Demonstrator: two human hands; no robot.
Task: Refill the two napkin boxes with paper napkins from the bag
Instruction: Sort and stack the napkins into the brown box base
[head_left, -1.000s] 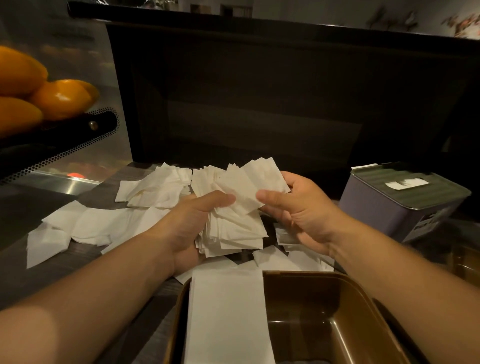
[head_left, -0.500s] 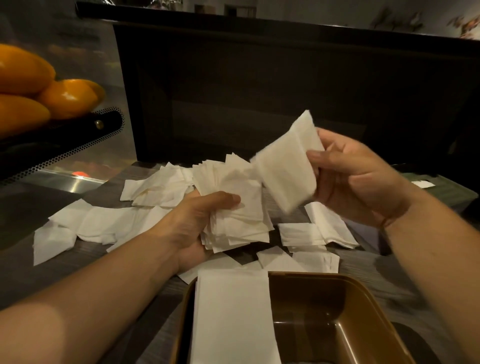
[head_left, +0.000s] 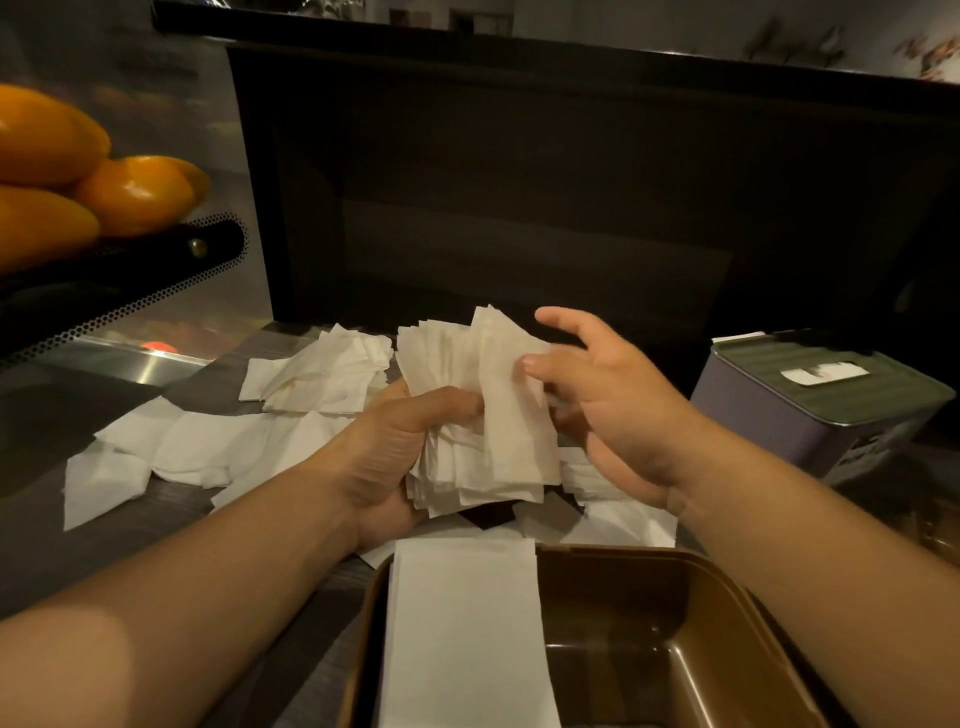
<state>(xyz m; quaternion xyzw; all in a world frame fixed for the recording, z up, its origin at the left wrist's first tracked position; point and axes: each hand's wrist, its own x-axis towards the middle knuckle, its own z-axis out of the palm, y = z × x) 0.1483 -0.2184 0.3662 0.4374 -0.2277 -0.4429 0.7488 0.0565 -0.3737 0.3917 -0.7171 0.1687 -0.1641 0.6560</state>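
- Now the stack of napkins (head_left: 467, 415) sits upright in the left hand (head_left: 395, 457), held above the tabletop (head_left: 47, 551) just beyond the brown box (head_left: 675, 623); thumb across the front, fingers behind, a closed grip on the whole bundle.
- Half a second ago the right hand (head_left: 618, 410) held one folded napkin up and away from the bundle; that napkin now lies against the front of the stack, and the right thumb and forefinger pinch its top edge (the remaining fingers fan out loosely).
- So the change is one more napkin added to the pile in hand, and the right hand has dropped back level with the left.
- My reading: gathering and squaring continues, not loading. The stack's edges are ragged, so it probably needs tapping even before it goes in.
- Inside the brown box, a flat white pile (head_left: 462, 634) fills the left half, while the right half shows bare bottom, so there is room for this bundle.
- Loose napkins (head_left: 208, 441) are scattered across the tabletop to the left and under the hands, so plenty remains to collect.
- Off to the right stands the grey box (head_left: 810, 410), lid on, with a white scrap showing in its slot (whether it is full, I cannot tell).
- No bag is visible; oranges (head_left: 78, 171) sit at far left.
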